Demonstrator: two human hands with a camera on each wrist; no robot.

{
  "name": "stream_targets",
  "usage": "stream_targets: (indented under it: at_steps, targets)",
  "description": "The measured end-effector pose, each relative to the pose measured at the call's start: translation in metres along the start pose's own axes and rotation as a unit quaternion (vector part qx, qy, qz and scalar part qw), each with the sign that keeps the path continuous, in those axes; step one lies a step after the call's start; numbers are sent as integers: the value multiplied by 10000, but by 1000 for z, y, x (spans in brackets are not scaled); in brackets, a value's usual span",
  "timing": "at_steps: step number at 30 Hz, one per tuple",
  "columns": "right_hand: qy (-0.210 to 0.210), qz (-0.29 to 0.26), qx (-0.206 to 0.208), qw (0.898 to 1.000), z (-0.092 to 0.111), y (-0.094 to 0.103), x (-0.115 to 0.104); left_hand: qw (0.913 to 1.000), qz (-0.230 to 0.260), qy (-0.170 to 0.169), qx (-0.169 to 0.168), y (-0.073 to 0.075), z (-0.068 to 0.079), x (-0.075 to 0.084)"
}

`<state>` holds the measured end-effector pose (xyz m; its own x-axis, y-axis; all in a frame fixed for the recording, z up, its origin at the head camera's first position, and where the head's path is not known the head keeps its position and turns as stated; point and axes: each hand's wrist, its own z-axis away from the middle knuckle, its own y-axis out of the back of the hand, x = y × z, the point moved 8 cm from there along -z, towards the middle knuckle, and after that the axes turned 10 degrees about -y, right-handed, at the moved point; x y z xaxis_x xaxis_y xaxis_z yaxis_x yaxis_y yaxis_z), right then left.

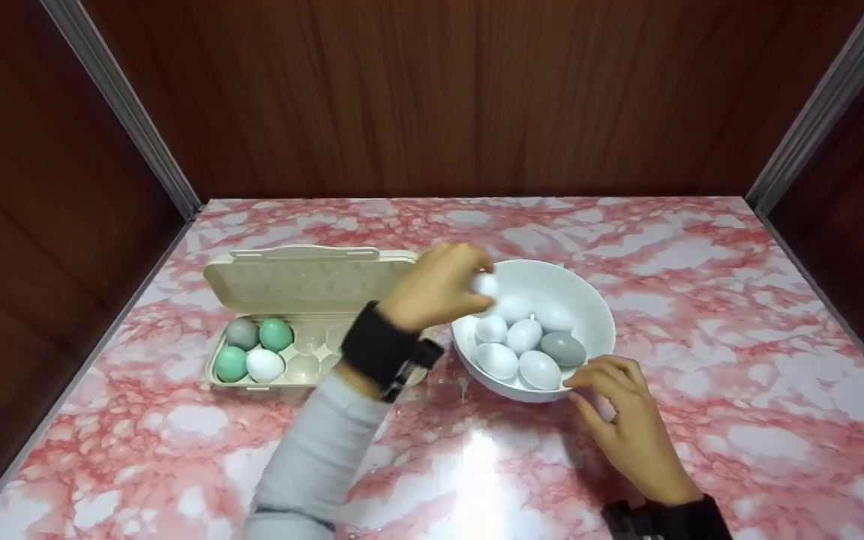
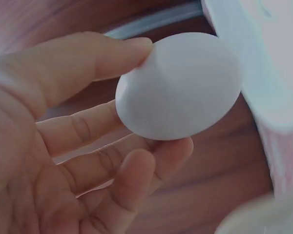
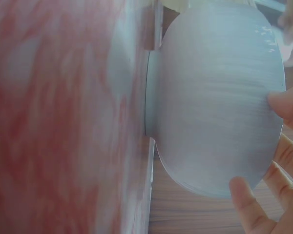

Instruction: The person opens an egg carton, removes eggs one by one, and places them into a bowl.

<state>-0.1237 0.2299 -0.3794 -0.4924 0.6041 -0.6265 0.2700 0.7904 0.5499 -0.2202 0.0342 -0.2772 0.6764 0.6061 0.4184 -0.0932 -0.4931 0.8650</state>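
Note:
A white egg (image 2: 180, 85) is pinched between the thumb and fingers of my left hand (image 1: 439, 289), which is raised over the left side of the white bowl (image 1: 589, 300). Inside the bowl lie several white eggs (image 1: 497, 361) and one grey egg (image 1: 563, 349). My right hand (image 1: 631, 427) holds the bowl's near right rim; its thumb lies against the outer wall in the right wrist view. To the left stands an open beige egg carton (image 1: 312, 289). Its left cups hold two green eggs (image 1: 276, 334), a grey egg (image 1: 242, 333) and a white egg (image 1: 265, 365).
The carton's raised lid (image 1: 289, 277) leans back, and my left forearm (image 1: 319, 450) crosses in front of its right part, hiding some cups. A red-and-white marbled tabletop (image 1: 762, 442) lies beneath. Brown wood-grain panels (image 1: 469, 97) enclose the back and both sides.

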Motion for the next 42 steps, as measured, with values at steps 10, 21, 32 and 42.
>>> stream_targets:
  at_steps: [10,21,32,42]
  targets:
    - [-96,82,-75,9999,-1,-1,2,9969,38,191,-767,-44,-49,-2]
    - [-9,102,-23,9999,-1,1,2,9941,-295,225,-1020,-69,-68,-4]
    - [-143,111,-49,9998,0,-1,5,9905,-537,740,-1026,-78,-67,-21]
    - [-186,78,-75,9998,0,-1,5,9874,-561,862,-1204,-80,-62,-23]
